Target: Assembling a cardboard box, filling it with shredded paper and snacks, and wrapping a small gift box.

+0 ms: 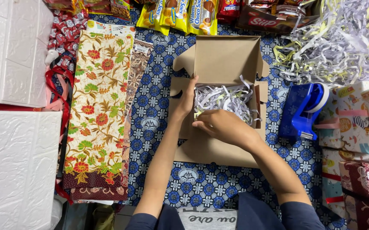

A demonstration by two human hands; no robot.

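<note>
An open brown cardboard box [226, 59] lies on a blue patterned cloth, its lid flap folded back. White shredded paper [225, 99] fills its inside. My left hand [188, 97] grips the box's left wall, fingers over the rim. My right hand [218, 124] reaches in from the front, fingers curled down into the shredded paper at the box's near left corner. What the fingers hold, if anything, is hidden.
A floral folded fabric [98, 106] lies left of the box. A blue tape dispenser [306, 108] stands to the right, by wrapped gift boxes [359, 127]. A heap of shredded paper [342, 38] and snack packets [184, 15] sit at the back. White embossed panels [14, 140] are at left.
</note>
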